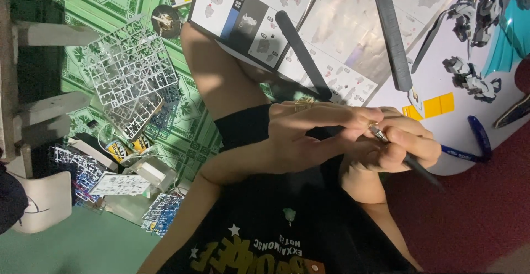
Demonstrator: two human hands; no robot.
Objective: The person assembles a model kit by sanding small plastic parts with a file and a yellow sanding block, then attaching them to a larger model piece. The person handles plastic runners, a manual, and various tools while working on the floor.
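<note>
My right hand (406,144) grips a slim hobby knife (411,166) with a dark handle. Its metal tip (378,133) points toward my left hand. My left hand (309,133), a gold ring (303,104) on one finger, is pinched around a small model part at the knife's tip. The fingers hide almost all of that part. Both hands are held together above my lap, over my black shirt (287,230) and just in front of the white table's edge (452,166).
An open instruction booklet (331,36), two dark sanding sticks (302,53) (393,36), a yellow piece (430,107), a blue pen (479,136) and grey robot model parts (469,78) lie on the table. White plastic sprues (130,70) and more runners (160,213) cover the green floor at left.
</note>
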